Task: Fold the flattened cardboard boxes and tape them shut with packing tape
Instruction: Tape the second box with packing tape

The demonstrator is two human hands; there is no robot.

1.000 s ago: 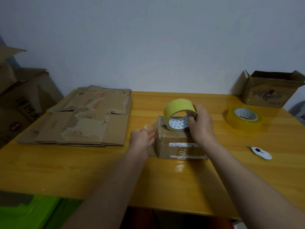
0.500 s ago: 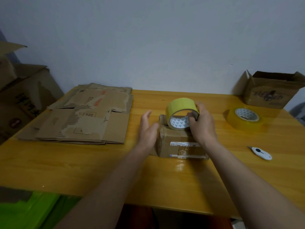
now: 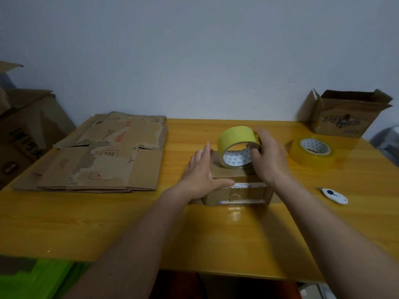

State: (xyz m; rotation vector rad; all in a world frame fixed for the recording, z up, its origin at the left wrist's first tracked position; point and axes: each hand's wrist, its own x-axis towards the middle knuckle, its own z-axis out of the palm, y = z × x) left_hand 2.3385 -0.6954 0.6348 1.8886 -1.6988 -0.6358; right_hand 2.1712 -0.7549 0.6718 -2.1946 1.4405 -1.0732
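Observation:
A small brown cardboard box (image 3: 241, 194) sits folded at the middle of the wooden table (image 3: 129, 223), with clear tape on its front face. My right hand (image 3: 267, 157) grips a yellow roll of packing tape (image 3: 236, 145) standing on edge on top of the box. My left hand (image 3: 200, 173) lies flat with its fingers spread against the box's left side, the thumb along the front top edge. A stack of flattened cardboard boxes (image 3: 103, 156) lies on the left part of the table.
A second, clear tape roll (image 3: 312, 152) lies flat to the right. A white box cutter (image 3: 333, 195) rests near the right edge. An open cardboard box (image 3: 345, 115) stands at the back right corner. Large boxes (image 3: 23, 130) stand left of the table.
My left hand, pinched near the box's left side a second ago, has spread and now presses flat against the box. The right hand and tape roll have barely moved.

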